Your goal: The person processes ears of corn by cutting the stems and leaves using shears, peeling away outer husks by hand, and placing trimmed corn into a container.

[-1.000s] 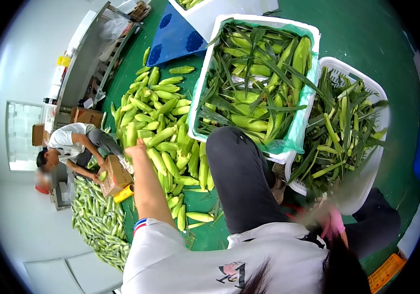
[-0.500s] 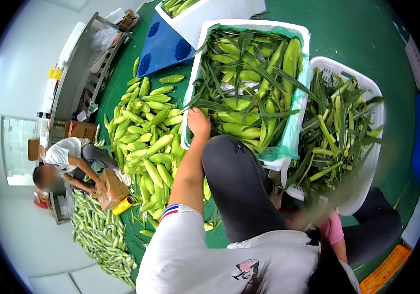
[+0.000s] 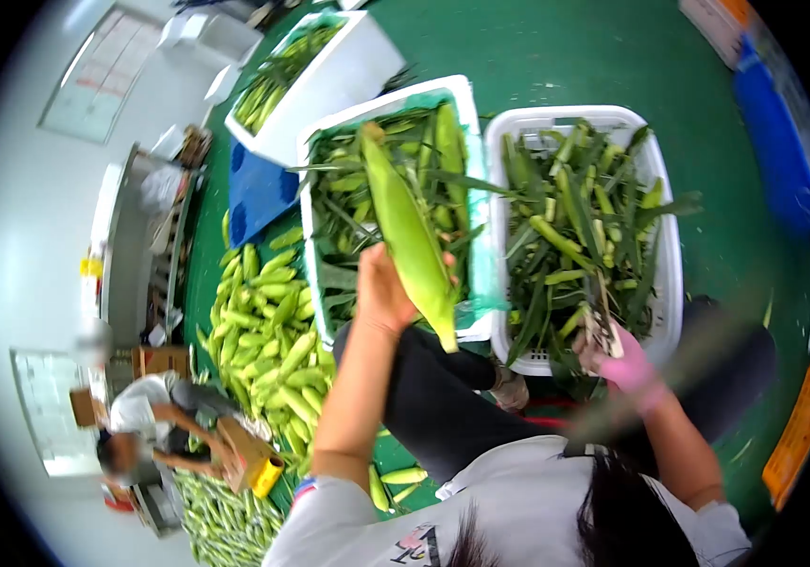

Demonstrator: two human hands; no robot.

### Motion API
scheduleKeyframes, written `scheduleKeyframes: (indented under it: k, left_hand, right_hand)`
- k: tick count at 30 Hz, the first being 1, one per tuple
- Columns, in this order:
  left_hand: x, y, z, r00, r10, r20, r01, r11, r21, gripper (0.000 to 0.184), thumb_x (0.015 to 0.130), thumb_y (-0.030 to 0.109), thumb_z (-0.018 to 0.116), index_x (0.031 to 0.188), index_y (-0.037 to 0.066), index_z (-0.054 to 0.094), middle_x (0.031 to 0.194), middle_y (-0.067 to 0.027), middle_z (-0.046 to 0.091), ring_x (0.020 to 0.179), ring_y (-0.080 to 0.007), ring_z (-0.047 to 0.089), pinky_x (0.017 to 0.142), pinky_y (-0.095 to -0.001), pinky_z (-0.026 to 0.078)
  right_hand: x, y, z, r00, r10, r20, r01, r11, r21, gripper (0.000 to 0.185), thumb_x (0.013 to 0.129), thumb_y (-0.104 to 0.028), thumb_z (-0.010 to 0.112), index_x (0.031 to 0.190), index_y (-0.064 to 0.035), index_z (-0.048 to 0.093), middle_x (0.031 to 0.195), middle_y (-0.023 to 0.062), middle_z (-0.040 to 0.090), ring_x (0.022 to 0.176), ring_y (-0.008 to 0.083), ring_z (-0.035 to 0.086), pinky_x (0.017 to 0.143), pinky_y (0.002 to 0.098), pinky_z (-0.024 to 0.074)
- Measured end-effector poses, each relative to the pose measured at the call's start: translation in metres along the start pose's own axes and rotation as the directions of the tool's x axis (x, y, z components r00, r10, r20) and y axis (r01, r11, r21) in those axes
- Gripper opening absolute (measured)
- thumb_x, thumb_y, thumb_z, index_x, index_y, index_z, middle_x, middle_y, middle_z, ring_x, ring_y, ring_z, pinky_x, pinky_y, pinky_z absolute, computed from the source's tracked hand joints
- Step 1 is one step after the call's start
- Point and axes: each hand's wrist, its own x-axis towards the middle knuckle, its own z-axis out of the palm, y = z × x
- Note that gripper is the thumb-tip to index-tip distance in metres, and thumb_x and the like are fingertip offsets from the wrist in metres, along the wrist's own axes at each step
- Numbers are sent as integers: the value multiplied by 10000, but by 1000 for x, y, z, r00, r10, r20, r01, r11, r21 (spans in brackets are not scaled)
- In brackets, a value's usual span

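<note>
An ear of corn in its green husk (image 3: 408, 227) is in my left hand (image 3: 388, 288), held over the foam box (image 3: 465, 90), which is lined with green plastic and filled with corn and long leaves. My right hand (image 3: 624, 361), in a pink covering, is closed around a thin object with a pale part at the fingers; blur hides what it is. This hand is at the near edge of the white basket (image 3: 674, 283), which holds cut leaves and stalks (image 3: 583, 227).
A pile of husked-green corn (image 3: 268, 331) lies on the floor at left. Another foam box (image 3: 353, 85) stands beyond, near a blue pallet (image 3: 256, 194). A person (image 3: 155, 416) crouches by a cardboard box (image 3: 246, 452) and more corn (image 3: 216, 520).
My left hand has moved from the foam box's left edge to above it and now holds an ear of corn. My right hand has come up into clearer view. The whole view has turned.
</note>
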Motion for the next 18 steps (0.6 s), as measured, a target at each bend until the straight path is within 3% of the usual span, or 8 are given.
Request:
scheduleKeyframes:
  k: [2, 4, 6, 8, 10, 11, 15, 18]
  left_hand:
    - [16, -63, 18, 991, -83, -104, 88, 995, 48, 723, 889, 610, 574, 1378, 90, 459, 1179, -163, 588, 1033, -340, 603, 887, -521, 509]
    - [27, -113, 32, 972, -156, -176, 193, 955, 224, 671, 909, 542, 622, 1370, 85, 455, 1148, -156, 598, 994, -313, 622, 860, -464, 532]
    - [30, -137, 58, 991, -64, -115, 115, 847, 519, 629, 913, 430, 678, 1372, 67, 447, 1124, -132, 603, 958, -272, 636, 833, -415, 553]
    - [31, -144, 75, 999, -33, -19, 37, 740, 671, 640, 907, 326, 712, 1409, 45, 431, 1139, -90, 610, 984, -209, 626, 825, -370, 545]
    - [32, -137, 85, 991, -124, 54, 24, 555, 832, 548, 896, 267, 729, 1332, 25, 502, 1094, -56, 625, 979, -140, 583, 879, -292, 469]
    - [32, -131, 94, 981, -148, 124, -61, 375, 925, 549, 878, 268, 743, 1307, 9, 520, 1095, -60, 632, 1003, -138, 573, 900, -287, 459]
    - [35, -124, 91, 938, -345, 21, 112, 362, 925, 587, 865, 311, 753, 1309, 5, 519, 1072, -65, 635, 1010, -144, 570, 902, -293, 460]
    - [40, -118, 88, 929, -370, -14, 156, 357, 921, 584, 872, 330, 741, 1307, 7, 523, 1062, -68, 634, 962, -146, 592, 867, -299, 485]
  right_hand:
    - [-5, -38, 12, 998, -42, -45, 34, 984, -172, 706, 746, -203, 751, 1349, 8, 450, 1011, 56, 557, 912, 148, 578, 771, 282, 483]
    - [-3, -53, 2, 987, -146, -65, 101, 885, -455, 758, 744, -253, 785, 1360, 19, 438, 1069, 98, 572, 982, 209, 595, 860, 326, 487]
    - [-6, -64, -10, 939, -318, -128, 152, 721, -676, 781, 735, -292, 794, 1354, 26, 439, 1147, 166, 576, 1071, 299, 596, 957, 370, 468]
    - [-10, -77, -24, 918, -377, -123, 93, 507, -857, 825, 708, -355, 802, 1343, 30, 444, 1228, 230, 551, 1152, 396, 552, 1004, 419, 455]
    - [-13, -82, -41, 928, -367, -57, 122, 446, -887, 849, 699, -370, 806, 1345, 39, 438, 1234, 243, 541, 1157, 405, 546, 1012, 422, 449]
    - [-13, -82, -50, 928, -372, -1, 171, 429, -887, 859, 696, -383, 804, 1338, 54, 437, 1228, 257, 536, 1176, 407, 532, 1028, 417, 439]
    - [-8, -82, -69, 940, -302, 158, 254, 312, -916, 899, 702, -396, 797, 1353, 90, 413, 1250, 275, 525, 1207, 407, 509, 1053, 410, 423]
    - [-3, -80, -76, 944, -276, 180, 283, 400, -871, 908, 705, -384, 799, 1369, 92, 401, 1261, 273, 527, 1212, 398, 514, 1052, 404, 424]
